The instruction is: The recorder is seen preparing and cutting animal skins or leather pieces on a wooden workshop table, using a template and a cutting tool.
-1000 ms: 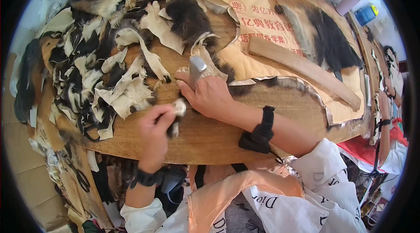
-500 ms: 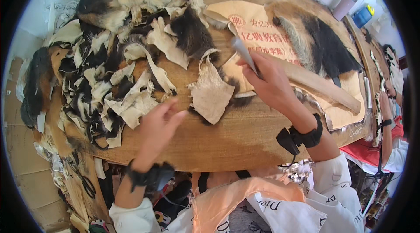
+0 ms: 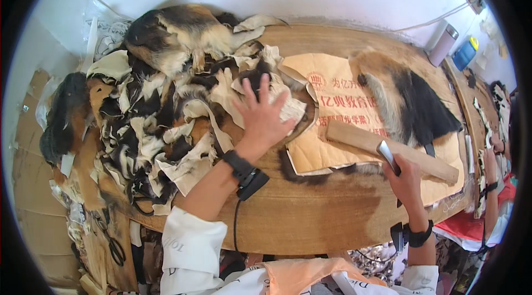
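Over the right side of a heap of furry scraps on a wooden table: left hand, palm down, fingers spread wide, seemingly resting on a pale hide piece. Well apart, over the near edge of a sheet of brown paper: right hand, fingers curled around a metal tool, bright end upward. Across the paper, just beside that tool: a wooden stick. Farther back on the paper: a fur piece in tan, grey and black. Along the paper's near edge: dark fur, jutting out from beneath, so not flush with it. As for progress: many scraps already separate, ragged and apparently unsorted; the large pelt at the back seemingly far less cut up. Cannot tell the number finished, or the amount of work left in the pale hide piece.
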{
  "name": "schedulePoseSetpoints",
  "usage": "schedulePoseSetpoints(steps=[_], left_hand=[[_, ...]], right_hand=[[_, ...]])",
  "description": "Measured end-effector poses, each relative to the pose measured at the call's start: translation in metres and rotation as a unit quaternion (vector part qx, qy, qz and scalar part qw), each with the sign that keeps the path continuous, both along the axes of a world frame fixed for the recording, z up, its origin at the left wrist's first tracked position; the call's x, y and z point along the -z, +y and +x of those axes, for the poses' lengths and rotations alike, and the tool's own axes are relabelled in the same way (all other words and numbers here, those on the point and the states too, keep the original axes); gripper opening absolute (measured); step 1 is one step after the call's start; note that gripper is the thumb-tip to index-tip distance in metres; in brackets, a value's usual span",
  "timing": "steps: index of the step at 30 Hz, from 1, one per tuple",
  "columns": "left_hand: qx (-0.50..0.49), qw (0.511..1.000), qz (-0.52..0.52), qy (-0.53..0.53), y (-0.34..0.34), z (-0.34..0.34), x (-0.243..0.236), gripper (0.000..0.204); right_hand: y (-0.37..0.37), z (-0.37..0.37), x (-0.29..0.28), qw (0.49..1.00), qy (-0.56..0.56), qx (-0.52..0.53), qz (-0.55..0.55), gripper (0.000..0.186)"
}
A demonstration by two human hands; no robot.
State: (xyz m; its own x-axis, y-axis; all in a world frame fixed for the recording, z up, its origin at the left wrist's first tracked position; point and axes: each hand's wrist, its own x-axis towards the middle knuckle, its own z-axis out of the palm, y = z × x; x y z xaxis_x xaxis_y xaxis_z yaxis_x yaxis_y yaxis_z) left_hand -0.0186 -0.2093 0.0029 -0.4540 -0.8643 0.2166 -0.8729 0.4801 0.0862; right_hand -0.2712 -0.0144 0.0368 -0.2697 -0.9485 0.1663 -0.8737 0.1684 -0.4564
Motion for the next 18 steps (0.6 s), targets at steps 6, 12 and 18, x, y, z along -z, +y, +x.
schedulePoseSetpoints(steps=[6, 12, 18], left_hand=[[-0.05, 0.995, 0.091, -0.005, -0.081, -0.026, 0.0, 0.08], [-0.085, 0.972, 0.215, 0.033, -0.1, -0.029, 0.004, 0.064], [-0.207, 0.966, 0.134, -0.082, -0.097, 0.034, 0.007, 0.049]], right_hand=[[0.002, 0.003, -0.004, 0.999, 0.028, 0.015, 0.036, 0.016], [0.01, -0.007, 0.009, 0.999, 0.02, 0.003, 0.037, 0.016], [0.0, -0.006, 0.015, 1.0, 0.013, 0.014, 0.012, 0.016]])
